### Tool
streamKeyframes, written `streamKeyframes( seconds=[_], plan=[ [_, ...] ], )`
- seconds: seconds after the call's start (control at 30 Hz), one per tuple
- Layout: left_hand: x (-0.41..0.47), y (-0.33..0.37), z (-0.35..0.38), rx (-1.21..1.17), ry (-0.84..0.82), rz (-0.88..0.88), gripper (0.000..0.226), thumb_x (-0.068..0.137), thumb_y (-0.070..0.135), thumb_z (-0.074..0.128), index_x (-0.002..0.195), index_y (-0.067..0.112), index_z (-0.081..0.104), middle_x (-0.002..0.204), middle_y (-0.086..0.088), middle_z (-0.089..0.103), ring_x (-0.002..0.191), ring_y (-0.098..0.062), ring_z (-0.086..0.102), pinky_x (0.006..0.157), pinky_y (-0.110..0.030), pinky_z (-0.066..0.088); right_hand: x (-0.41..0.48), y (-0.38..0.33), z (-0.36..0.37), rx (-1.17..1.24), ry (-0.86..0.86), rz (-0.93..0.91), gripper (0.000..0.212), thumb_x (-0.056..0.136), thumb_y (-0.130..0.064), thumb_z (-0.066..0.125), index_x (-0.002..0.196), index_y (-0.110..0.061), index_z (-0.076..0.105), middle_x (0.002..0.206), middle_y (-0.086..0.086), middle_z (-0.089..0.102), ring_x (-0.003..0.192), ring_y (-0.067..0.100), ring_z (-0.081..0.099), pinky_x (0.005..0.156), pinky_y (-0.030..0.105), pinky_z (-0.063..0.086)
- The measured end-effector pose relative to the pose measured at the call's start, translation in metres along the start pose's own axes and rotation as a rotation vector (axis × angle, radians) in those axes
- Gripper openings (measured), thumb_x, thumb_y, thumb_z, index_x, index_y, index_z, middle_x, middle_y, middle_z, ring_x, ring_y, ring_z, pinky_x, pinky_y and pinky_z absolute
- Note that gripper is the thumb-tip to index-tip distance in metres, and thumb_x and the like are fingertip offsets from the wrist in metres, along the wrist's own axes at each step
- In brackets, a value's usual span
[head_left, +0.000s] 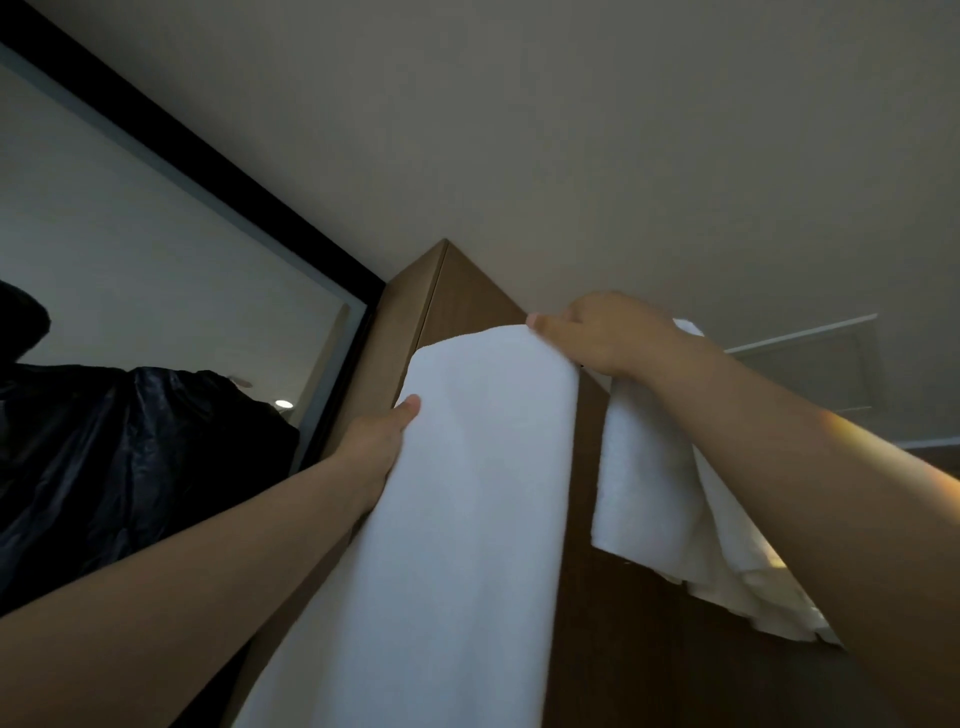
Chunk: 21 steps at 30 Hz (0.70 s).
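Mid-frame, a white terry towel (467, 467) draped over the brown wooden door (582, 597); the left hand (376, 447) gripped its left edge, the right hand (602, 332) pinched its top fold.

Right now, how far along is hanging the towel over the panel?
Done: the white towel lies over the top edge of the wooden panel, a part hanging on each side. In hand: the right hand pinches it at the top, the left hand holds its left edge. Left: the rear flap hangs bunched, so it likely needs evening out before release.
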<state>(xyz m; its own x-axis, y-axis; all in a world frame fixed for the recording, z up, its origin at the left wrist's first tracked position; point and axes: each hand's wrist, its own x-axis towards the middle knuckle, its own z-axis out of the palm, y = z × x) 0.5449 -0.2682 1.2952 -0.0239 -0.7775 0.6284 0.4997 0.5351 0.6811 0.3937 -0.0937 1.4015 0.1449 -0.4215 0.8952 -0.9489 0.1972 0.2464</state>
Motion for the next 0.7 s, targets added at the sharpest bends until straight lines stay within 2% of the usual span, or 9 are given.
streamKeyframes(
  seconds=[0.07, 0.2, 0.27, 0.33, 0.37, 0.43, 0.53, 0.63, 0.7],
  plan=[
    [-0.002, 0.003, 0.001, 0.007, 0.004, -0.001, 0.031, 0.089, 0.039, 0.066, 0.083, 0.008, 0.065, 0.082, -0.005, 0.070, 0.072, -0.022, 0.067, 0.057, -0.026, 0.048, -0.001, -0.001, -0.002, -0.017, -0.012, 0.022, 0.058, 0.099, -0.057, 0.035, 0.106, -0.007, 0.064, 0.117, 0.015, 0.063, 0.110, 0.031, 0.057, 0.091, 0.036, 0.043],
    [-0.006, 0.006, 0.005, 0.019, 0.018, -0.012, 0.028, 0.090, 0.037, 0.065, 0.081, 0.010, 0.062, 0.081, -0.004, 0.067, 0.072, -0.022, 0.064, 0.057, -0.027, 0.046, -0.017, -0.008, -0.010, 0.029, 0.061, 0.005, 0.052, 0.098, -0.053, 0.042, 0.111, -0.007, 0.063, 0.118, 0.014, 0.064, 0.109, 0.030, 0.057, 0.089, 0.034, 0.044],
    [-0.008, 0.008, 0.006, 0.019, 0.011, -0.019, 0.029, 0.090, 0.037, 0.066, 0.087, 0.008, 0.063, 0.085, -0.005, 0.067, 0.075, -0.023, 0.064, 0.062, -0.029, 0.048, -0.041, -0.010, -0.008, 0.062, 0.205, -0.027, 0.051, 0.095, -0.050, 0.049, 0.123, -0.009, 0.058, 0.126, 0.012, 0.059, 0.117, 0.030, 0.053, 0.096, 0.036, 0.043],
    [-0.010, 0.010, 0.006, 0.021, 0.011, -0.033, 0.032, 0.090, 0.037, 0.066, 0.094, 0.006, 0.063, 0.089, -0.007, 0.067, 0.077, -0.025, 0.064, 0.069, -0.031, 0.049, -0.076, -0.014, 0.001, 0.115, 0.382, -0.046, 0.053, 0.093, -0.051, 0.052, 0.133, -0.017, 0.051, 0.130, 0.007, 0.055, 0.119, 0.026, 0.050, 0.096, 0.036, 0.041],
    [-0.011, 0.011, 0.006, 0.022, 0.012, -0.034, 0.031, 0.090, 0.036, 0.065, 0.093, 0.006, 0.063, 0.087, -0.007, 0.067, 0.076, -0.024, 0.063, 0.067, -0.030, 0.048, -0.094, -0.017, 0.008, 0.113, 0.436, -0.042, 0.056, 0.092, -0.054, 0.051, 0.138, -0.022, 0.046, 0.131, 0.004, 0.053, 0.119, 0.024, 0.050, 0.093, 0.036, 0.043],
    [-0.013, 0.012, 0.005, 0.027, 0.018, -0.030, 0.028, 0.091, 0.035, 0.064, 0.083, 0.008, 0.061, 0.080, -0.004, 0.065, 0.070, -0.021, 0.061, 0.056, -0.027, 0.044, -0.120, -0.020, 0.020, 0.071, 0.393, -0.019, 0.068, 0.090, -0.063, 0.046, 0.147, -0.031, 0.028, 0.132, 0.003, 0.050, 0.115, 0.020, 0.052, 0.091, 0.034, 0.047],
    [-0.016, 0.015, 0.006, 0.020, 0.012, -0.031, 0.027, 0.092, 0.033, 0.063, 0.078, 0.010, 0.060, 0.079, -0.004, 0.064, 0.068, -0.019, 0.061, 0.053, -0.026, 0.042, -0.127, -0.022, 0.033, 0.198, 0.142, -0.026, 0.078, 0.092, -0.063, 0.043, 0.153, -0.039, 0.001, 0.124, 0.000, 0.058, 0.099, 0.014, 0.059, 0.086, 0.030, 0.051],
    [-0.020, 0.018, 0.005, 0.051, 0.022, -0.040, 0.027, 0.092, 0.033, 0.063, 0.082, 0.008, 0.060, 0.078, -0.003, 0.063, 0.065, -0.018, 0.060, 0.049, -0.026, 0.041, -0.117, -0.022, 0.036, 0.414, 0.055, -0.043, 0.075, 0.095, -0.042, 0.056, 0.154, -0.037, 0.010, 0.138, -0.001, 0.052, 0.104, 0.013, 0.057, 0.082, 0.025, 0.050],
    [-0.019, 0.023, 0.003, 0.058, 0.013, -0.042, 0.029, 0.092, 0.033, 0.063, 0.096, 0.004, 0.063, 0.084, -0.006, 0.065, 0.068, -0.020, 0.061, 0.051, -0.027, 0.043, -0.109, -0.024, 0.034, 0.504, 0.108, -0.040, 0.069, 0.094, -0.035, 0.061, 0.152, -0.033, 0.024, 0.139, -0.003, 0.051, 0.112, 0.013, 0.055, 0.093, 0.025, 0.047]
  ],
)
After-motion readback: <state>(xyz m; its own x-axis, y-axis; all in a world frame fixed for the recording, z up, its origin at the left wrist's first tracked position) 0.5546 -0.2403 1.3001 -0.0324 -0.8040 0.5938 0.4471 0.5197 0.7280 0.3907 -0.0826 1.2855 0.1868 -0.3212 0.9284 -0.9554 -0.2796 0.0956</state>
